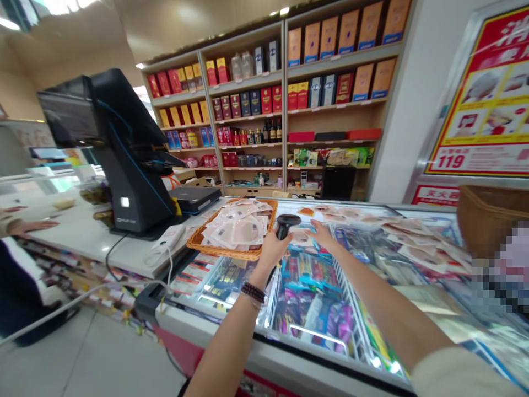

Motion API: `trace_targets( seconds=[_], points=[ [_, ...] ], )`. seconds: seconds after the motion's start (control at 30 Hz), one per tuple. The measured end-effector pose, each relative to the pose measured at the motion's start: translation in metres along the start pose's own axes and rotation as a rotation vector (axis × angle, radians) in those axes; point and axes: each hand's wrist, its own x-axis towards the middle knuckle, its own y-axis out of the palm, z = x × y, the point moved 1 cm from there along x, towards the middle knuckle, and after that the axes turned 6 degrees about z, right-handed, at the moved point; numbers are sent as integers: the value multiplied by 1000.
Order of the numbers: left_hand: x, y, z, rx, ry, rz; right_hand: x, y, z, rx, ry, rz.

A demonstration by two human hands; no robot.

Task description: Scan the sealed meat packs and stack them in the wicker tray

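Observation:
My left hand [273, 249] is wrapped round the handle of a black barcode scanner [288, 220], whose head points forward over the freezer's glass top. Beaded bracelets circle that wrist. Just to the right, my right hand [323, 236] reaches over the glass with its thumb and fingers apart. A small clear packet [301, 238] lies between the two hands, close to the right fingertips; whether they touch it I cannot make out. Left of the scanner, an orange wicker basket [231, 254] holds a heap of similar flat packets [237, 223].
Under the glass are white wire baskets [351, 298] of colourful wrapped goods. More flat packets [430, 242] lie on the right, near a brown wicker basket [491, 220]. A checkout terminal [132, 182] stands left, with another person's hand [37, 226] beyond. Shelves [252, 121] line the back.

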Motion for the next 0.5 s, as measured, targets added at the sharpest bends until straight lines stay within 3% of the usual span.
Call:
trace_targets(
  seconds=[0.17,0.33,0.4,0.5],
  points=[
    [4,20,30,6,-80,10,9,2,11,288,161,111],
    [4,21,40,-44,-83,55,8,-14,18,210,210,203],
    [3,19,41,-49,-76,53,-1,-22,14,157,184,104],
    [1,18,41,-10,-63,27,-19,-32,5,99,184,-180]
  ],
)
